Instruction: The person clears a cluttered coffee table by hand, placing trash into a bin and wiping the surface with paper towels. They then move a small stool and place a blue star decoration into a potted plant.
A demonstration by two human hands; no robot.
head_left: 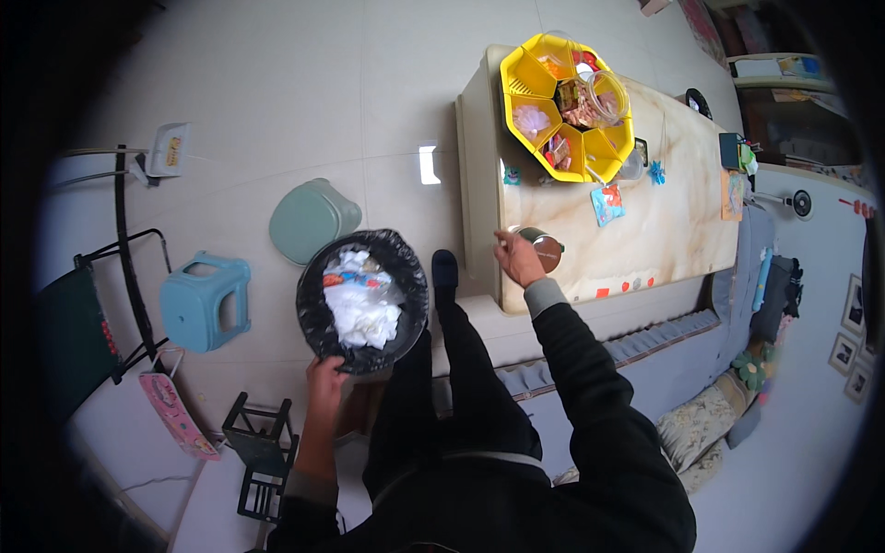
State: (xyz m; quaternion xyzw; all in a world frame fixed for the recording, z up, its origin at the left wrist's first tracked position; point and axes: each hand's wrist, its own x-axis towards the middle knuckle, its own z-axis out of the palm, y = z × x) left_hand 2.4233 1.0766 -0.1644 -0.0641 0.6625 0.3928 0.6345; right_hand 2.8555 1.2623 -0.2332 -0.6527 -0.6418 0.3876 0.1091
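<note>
In my left hand (326, 387) is the near rim of a round trash bin (420, 318), lined with a black plastic bag. Crumpled white tissues (361, 313) and some coloured wrappers fill its inside. Over the near left edge of the marble-patterned table (664, 240), my right hand (520, 260) has its fingers curled together; what they hold, if anything, is too small to make out. Right beside that hand is a round container with a brown top (547, 252), partly hidden by the hand.
On the table, a yellow sectioned snack tray (510, 106) holds snacks and clear jars; a blue packet (607, 205) lies near it. A green stool (309, 221), a blue stool (205, 300) and a dark small chair (261, 442) stand left. A grey sofa (599, 369) runs along the table's near side.
</note>
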